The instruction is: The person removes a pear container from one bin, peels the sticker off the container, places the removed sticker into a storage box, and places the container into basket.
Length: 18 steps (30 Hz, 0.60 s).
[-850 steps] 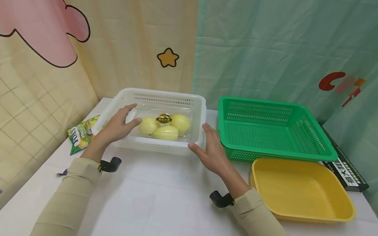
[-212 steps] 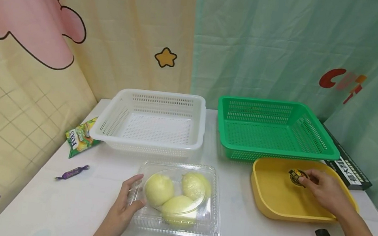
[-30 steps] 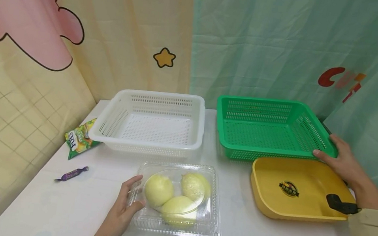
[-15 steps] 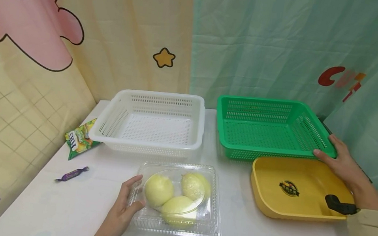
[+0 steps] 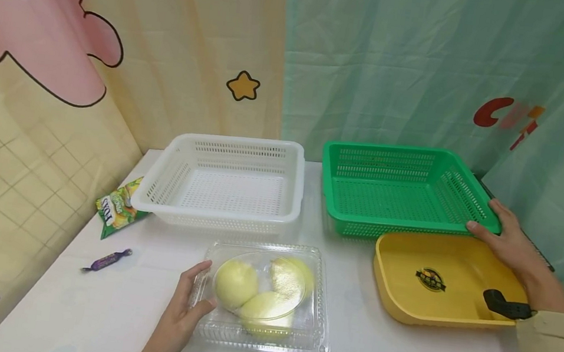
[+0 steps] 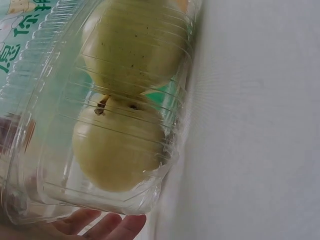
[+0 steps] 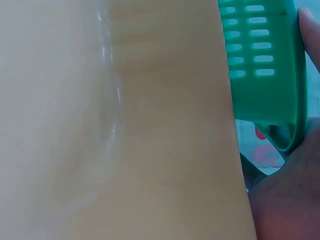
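A clear plastic clamshell box [image 5: 316, 323] with pale yellow-green, round fruit [image 5: 235, 284] inside lies at the front middle. My left hand [image 5: 178, 311] holds its left end, thumb and fingers at the lid edge; in the left wrist view the fingertips [image 6: 131, 225] lie against the box's end. At the right, my right hand [image 5: 513, 245] grips the near right corner of the green basket [image 5: 388, 221], thumb on the rim. The right wrist view shows that corner beside the yellow basin. A black and gold label [image 5: 430, 279] lies in the yellow basin [image 5: 385, 285].
The white basket [image 5: 218, 215] stands at the back left with nothing in it. A green snack bag [image 5: 119, 208] and a purple wrapped candy [image 5: 107, 260] lie at its left. A dark edge [image 5: 539, 253] of a black box shows beside my right wrist. Curtains [image 5: 382, 64] close off the back.
The clamshell has come out of the white basket to the front, and its label is now in the yellow basin. My right hand has since moved to the green basket; the left has stayed put.
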Tool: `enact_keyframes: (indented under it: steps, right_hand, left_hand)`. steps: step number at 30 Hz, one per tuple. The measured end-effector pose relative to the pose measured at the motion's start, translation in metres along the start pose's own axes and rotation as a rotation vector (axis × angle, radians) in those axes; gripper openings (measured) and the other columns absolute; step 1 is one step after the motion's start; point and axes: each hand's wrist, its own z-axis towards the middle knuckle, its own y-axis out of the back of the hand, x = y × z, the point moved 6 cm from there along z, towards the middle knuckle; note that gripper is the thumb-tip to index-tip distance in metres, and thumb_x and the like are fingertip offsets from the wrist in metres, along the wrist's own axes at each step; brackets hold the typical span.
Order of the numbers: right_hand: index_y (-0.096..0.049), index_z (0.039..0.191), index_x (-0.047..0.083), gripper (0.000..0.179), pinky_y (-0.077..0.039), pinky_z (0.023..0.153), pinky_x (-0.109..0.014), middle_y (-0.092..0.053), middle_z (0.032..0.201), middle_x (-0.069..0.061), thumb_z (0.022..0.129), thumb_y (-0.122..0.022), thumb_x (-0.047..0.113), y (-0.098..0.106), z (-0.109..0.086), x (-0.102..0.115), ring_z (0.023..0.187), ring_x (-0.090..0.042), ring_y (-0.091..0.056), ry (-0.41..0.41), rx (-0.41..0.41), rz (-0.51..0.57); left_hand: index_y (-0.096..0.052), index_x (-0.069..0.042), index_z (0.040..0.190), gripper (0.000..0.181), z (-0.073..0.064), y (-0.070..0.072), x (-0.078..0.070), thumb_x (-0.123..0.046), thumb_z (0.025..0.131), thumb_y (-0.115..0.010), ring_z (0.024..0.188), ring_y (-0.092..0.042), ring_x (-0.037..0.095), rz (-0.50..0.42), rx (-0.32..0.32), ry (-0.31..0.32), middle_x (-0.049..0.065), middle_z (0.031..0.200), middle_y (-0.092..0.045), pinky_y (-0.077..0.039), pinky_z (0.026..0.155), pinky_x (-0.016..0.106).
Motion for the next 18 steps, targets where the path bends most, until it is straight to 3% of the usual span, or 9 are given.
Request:
enact_keyframes:
  steps: [11,18]
  right_hand:
    - [0.012,0.150,0.008,0.084,0.001,0.106,-0.072,0.023,0.154,-0.021,0.097,-0.044,0.042,-0.0003,0.0021,-0.0027,0.140,-0.050,0.013,0.002,-0.014,-0.018]
    - [0.011,0.150,0.007,0.082,0.000,0.105,-0.073,0.022,0.155,-0.020,0.098,-0.043,0.041,0.0008,0.0023,-0.0021,0.140,-0.050,0.014,0.023,-0.016,-0.042]
  left_hand:
    - [-0.027,-0.026,0.144,0.062,-0.0036,-0.0004,0.0003,-0.014,0.091,-0.057,0.147,0.011,0.036,-0.100,0.039,0.014,0.010,0.160,-0.001,0.003,0.107,0.072]
    - [-0.029,-0.026,0.143,0.062,-0.0057,-0.0009,-0.0022,-0.012,0.090,-0.057,0.145,0.018,0.037,-0.129,0.045,-0.045,0.011,0.160,0.000,0.009,0.103,0.074]
